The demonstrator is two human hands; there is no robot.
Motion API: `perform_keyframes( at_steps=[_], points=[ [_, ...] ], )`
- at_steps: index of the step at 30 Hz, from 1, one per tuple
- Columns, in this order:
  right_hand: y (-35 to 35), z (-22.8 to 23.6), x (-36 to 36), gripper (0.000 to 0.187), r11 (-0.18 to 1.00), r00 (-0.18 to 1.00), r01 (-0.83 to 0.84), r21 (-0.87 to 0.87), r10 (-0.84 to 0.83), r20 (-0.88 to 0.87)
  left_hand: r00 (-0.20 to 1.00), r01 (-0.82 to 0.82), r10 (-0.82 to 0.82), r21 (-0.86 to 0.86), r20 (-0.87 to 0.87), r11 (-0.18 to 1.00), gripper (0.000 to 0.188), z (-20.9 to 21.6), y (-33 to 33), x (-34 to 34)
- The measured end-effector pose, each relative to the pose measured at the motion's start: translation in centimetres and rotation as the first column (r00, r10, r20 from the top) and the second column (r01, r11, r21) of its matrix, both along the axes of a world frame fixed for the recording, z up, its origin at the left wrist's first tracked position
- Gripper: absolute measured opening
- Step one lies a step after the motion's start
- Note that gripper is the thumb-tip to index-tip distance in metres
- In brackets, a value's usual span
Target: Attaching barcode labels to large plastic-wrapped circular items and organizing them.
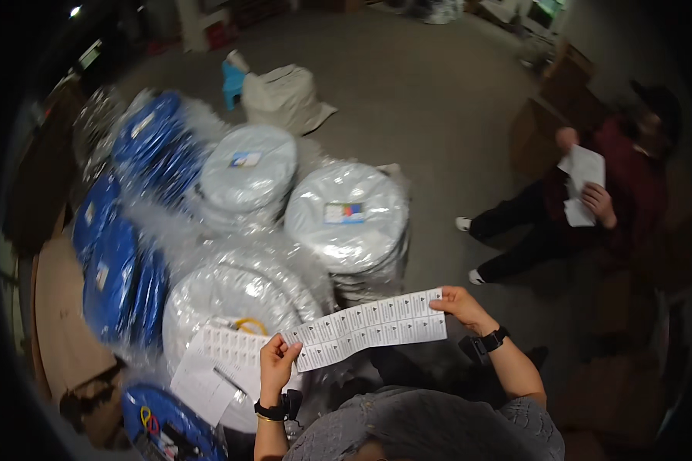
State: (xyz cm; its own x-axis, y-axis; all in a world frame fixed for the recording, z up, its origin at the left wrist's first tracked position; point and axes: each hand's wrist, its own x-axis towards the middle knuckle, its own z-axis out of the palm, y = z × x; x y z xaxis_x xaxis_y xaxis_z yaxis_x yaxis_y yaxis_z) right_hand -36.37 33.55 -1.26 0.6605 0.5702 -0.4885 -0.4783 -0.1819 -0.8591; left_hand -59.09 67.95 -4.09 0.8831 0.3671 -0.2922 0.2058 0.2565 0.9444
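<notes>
Left hand point(275, 367) and right hand point(459, 306) pinch the label strip point(370, 326) by its ends (taut); overpulling likely tears it.

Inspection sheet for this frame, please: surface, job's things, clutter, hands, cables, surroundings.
Surface: grey floor; wrapped white stack serves as a rest.
Job's things: label strip stretched between both hands; label sheets on the stack.
Clutter: white stacks, blue stacks, all film-wrapped; sack; cardboard.
Hands: left hand pinches the strip's left end; right hand its right end.
Cables: yellow loop on the stack, kind unclear.
Surroundings: seated person holding papers.
</notes>
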Motion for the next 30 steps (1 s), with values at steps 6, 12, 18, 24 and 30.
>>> perform_keyframes(
  at_steps=[6,12,18,24,30],
  points=[
    [-10.5,0.8,3.0,0.019,0.994,0.969,0.094,-0.060,-0.078,0.233,0.982,0.183,-0.184,0.041,0.031,0.982,0.011,1.4,-6.9,9.7],
    [-21.0,0.0,11.5,0.027,0.975,0.892,0.195,-0.108,-0.130,0.434,0.974,0.213,-0.228,0.371,-0.005,0.904,0.011,2.6,-15.9,21.6],
    [-28.6,3.5,18.3,0.026,0.957,0.949,0.291,-0.016,-0.286,0.134,0.950,0.228,-0.302,0.492,0.075,0.840,0.019,6.4,-24.0,34.7],
    [-33.6,-0.1,24.6,0.009,0.904,0.847,0.428,0.001,-0.402,0.347,0.934,0.326,-0.356,0.345,0.026,0.880,0.012,7.3,-25.3,42.5],
    [-33.1,-1.6,31.2,0.015,0.912,0.867,0.408,-0.036,-0.375,0.327,0.958,0.224,-0.270,0.331,0.100,0.917,0.015,5.5,-25.3,49.8]
  ],
)
